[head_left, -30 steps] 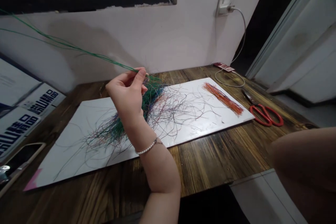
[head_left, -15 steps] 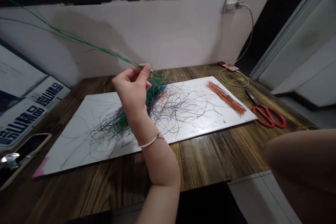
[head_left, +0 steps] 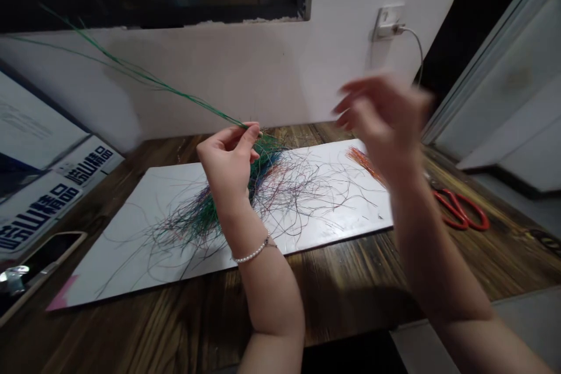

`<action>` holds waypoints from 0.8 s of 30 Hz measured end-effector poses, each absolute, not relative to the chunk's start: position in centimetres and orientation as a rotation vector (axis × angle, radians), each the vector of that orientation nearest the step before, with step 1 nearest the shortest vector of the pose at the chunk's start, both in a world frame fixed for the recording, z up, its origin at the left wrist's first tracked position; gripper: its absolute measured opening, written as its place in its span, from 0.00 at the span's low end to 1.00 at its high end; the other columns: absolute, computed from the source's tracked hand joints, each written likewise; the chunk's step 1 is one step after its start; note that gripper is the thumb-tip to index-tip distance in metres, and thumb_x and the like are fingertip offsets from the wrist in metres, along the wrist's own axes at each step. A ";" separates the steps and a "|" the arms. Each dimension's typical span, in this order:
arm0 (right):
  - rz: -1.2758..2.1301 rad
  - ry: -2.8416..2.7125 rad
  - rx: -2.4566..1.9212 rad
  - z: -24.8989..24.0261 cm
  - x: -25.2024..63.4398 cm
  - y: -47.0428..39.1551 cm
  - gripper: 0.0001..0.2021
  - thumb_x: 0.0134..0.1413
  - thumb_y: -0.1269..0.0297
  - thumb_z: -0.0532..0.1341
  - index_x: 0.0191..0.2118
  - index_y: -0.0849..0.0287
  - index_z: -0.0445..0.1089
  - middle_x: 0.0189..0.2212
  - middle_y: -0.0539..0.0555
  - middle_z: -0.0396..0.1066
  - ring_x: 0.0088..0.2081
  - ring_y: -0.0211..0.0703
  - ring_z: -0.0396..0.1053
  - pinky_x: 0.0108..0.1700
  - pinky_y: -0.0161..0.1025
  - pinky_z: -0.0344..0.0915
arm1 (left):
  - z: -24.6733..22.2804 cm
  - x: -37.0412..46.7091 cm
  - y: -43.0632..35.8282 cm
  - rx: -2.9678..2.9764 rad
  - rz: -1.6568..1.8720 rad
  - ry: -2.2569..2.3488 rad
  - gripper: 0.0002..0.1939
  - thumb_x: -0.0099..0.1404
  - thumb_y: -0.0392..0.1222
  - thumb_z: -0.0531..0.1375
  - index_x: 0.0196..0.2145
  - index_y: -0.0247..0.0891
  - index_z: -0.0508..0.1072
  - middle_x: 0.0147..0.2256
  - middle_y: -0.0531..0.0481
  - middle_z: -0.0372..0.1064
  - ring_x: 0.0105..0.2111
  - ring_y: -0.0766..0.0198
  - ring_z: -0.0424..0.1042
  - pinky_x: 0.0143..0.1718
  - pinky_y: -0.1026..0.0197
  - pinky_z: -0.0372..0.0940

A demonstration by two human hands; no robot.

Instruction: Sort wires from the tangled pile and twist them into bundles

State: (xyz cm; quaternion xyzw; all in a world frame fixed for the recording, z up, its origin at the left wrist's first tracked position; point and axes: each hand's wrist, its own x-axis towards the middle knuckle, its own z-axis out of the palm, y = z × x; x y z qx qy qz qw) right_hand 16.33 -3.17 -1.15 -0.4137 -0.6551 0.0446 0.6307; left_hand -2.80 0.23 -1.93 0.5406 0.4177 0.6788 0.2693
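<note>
Between the thumb and fingers of my left hand (head_left: 232,158) is a bunch of long green wires (head_left: 175,92), whose free ends reach up to the left. Beneath that hand, a tangled pile of green, blue and dark wires (head_left: 289,184) spreads over a white board (head_left: 127,245). My right hand (head_left: 383,123) is raised over the board's right end, blurred by motion, and its grip cannot be made out. An orange wire bundle (head_left: 366,163) lies on the board, partly hidden behind my right hand.
Red-handled scissors (head_left: 460,210) lie on the wooden table (head_left: 350,269) right of the board. At the left are a phone (head_left: 52,254) and printed boxes (head_left: 39,210). A plugged-in cable (head_left: 416,41) hangs from the wall socket (head_left: 390,22).
My right hand has come up into view above the board's right end. My left hand still pinches the green wires and appears slightly lower and further right; the view has shifted a little.
</note>
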 end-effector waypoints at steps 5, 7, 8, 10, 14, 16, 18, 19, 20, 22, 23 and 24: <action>0.370 -1.984 -1.563 -7.7 13.1 3.3 0.13 0.47 0.80 0.56 0.34 0.65 0.76 0.32 0.56 0.77 0.33 0.37 0.72 0.37 0.31 0.64 | -2.0 -2.8 0.3 1.518 1.810 1.189 0.07 0.53 0.42 0.65 0.29 0.36 0.78 0.23 0.51 0.72 0.15 0.74 0.61 0.15 0.69 0.55; 0.407 -2.008 -1.651 -10.4 12.2 5.3 0.10 0.45 0.79 0.57 0.30 0.67 0.76 0.29 0.58 0.76 0.32 0.41 0.72 0.36 0.33 0.63 | -2.1 -2.9 0.3 1.526 1.784 1.215 0.07 0.54 0.42 0.65 0.29 0.36 0.78 0.25 0.49 0.74 0.16 0.74 0.61 0.16 0.69 0.55; 0.420 -2.013 -1.696 -11.4 11.9 6.0 0.10 0.45 0.79 0.57 0.28 0.67 0.76 0.28 0.60 0.76 0.32 0.42 0.72 0.35 0.33 0.63 | -2.2 -3.0 0.4 1.526 1.772 1.229 0.07 0.54 0.42 0.65 0.29 0.36 0.79 0.26 0.49 0.74 0.16 0.74 0.62 0.16 0.69 0.56; 0.440 -2.015 -1.774 -12.9 11.6 6.9 0.08 0.45 0.77 0.59 0.29 0.68 0.77 0.28 0.61 0.76 0.32 0.44 0.72 0.34 0.34 0.62 | -2.3 -3.1 0.5 1.521 1.756 1.248 0.07 0.54 0.42 0.64 0.29 0.36 0.79 0.27 0.48 0.75 0.16 0.74 0.62 0.15 0.69 0.56; 0.485 -2.018 -1.887 -14.1 11.5 7.5 0.07 0.44 0.71 0.63 0.30 0.66 0.77 0.28 0.61 0.76 0.31 0.46 0.72 0.32 0.35 0.62 | -2.7 -3.3 1.0 1.525 1.755 1.247 0.07 0.54 0.42 0.64 0.29 0.35 0.78 0.28 0.47 0.75 0.16 0.74 0.62 0.15 0.69 0.56; 0.503 -2.011 -1.928 -14.4 11.5 7.6 0.07 0.43 0.71 0.63 0.31 0.66 0.77 0.29 0.62 0.76 0.32 0.46 0.72 0.32 0.35 0.62 | -2.9 -3.1 1.1 1.543 1.745 1.236 0.07 0.54 0.41 0.64 0.28 0.34 0.78 0.29 0.47 0.75 0.16 0.75 0.62 0.16 0.70 0.57; 0.518 -1.998 -1.959 -14.7 11.5 7.7 0.08 0.42 0.73 0.62 0.32 0.66 0.77 0.30 0.62 0.76 0.32 0.47 0.72 0.32 0.35 0.63 | -3.0 -3.0 1.2 1.559 1.720 1.227 0.07 0.55 0.40 0.64 0.28 0.34 0.78 0.30 0.47 0.75 0.16 0.76 0.61 0.16 0.70 0.57; 0.527 -1.992 -1.969 -14.8 11.5 7.8 0.08 0.43 0.74 0.62 0.32 0.66 0.76 0.31 0.62 0.76 0.33 0.46 0.72 0.33 0.35 0.63 | -3.0 -2.9 1.3 1.563 1.703 1.223 0.07 0.55 0.40 0.63 0.28 0.33 0.78 0.30 0.47 0.75 0.16 0.76 0.61 0.16 0.70 0.58; 0.537 -1.987 -1.975 -14.8 11.6 7.8 0.08 0.43 0.75 0.61 0.32 0.66 0.76 0.31 0.62 0.76 0.33 0.45 0.72 0.33 0.35 0.63 | -3.0 -2.8 1.3 1.566 1.686 1.219 0.07 0.55 0.40 0.63 0.29 0.33 0.78 0.29 0.47 0.75 0.15 0.76 0.61 0.16 0.70 0.58; 0.563 -1.985 -1.970 -14.9 11.8 7.8 0.07 0.44 0.75 0.61 0.32 0.65 0.76 0.30 0.60 0.76 0.33 0.43 0.72 0.34 0.35 0.64 | -3.0 -2.7 1.3 1.575 1.651 1.214 0.07 0.55 0.40 0.63 0.29 0.33 0.78 0.29 0.46 0.75 0.15 0.75 0.61 0.16 0.70 0.58; 0.579 -1.988 -1.960 -14.9 12.0 7.7 0.06 0.45 0.75 0.62 0.32 0.65 0.75 0.30 0.58 0.76 0.33 0.42 0.72 0.35 0.36 0.65 | -3.0 -2.7 1.3 1.577 1.638 1.216 0.07 0.55 0.40 0.63 0.29 0.33 0.78 0.29 0.46 0.75 0.16 0.75 0.62 0.16 0.70 0.58; 0.595 -1.992 -1.946 -15.0 12.1 7.7 0.05 0.46 0.74 0.62 0.32 0.65 0.75 0.30 0.57 0.75 0.33 0.41 0.72 0.36 0.36 0.66 | -3.1 -2.7 1.3 1.578 1.628 1.219 0.07 0.55 0.40 0.63 0.29 0.33 0.78 0.29 0.46 0.75 0.16 0.75 0.62 0.16 0.70 0.58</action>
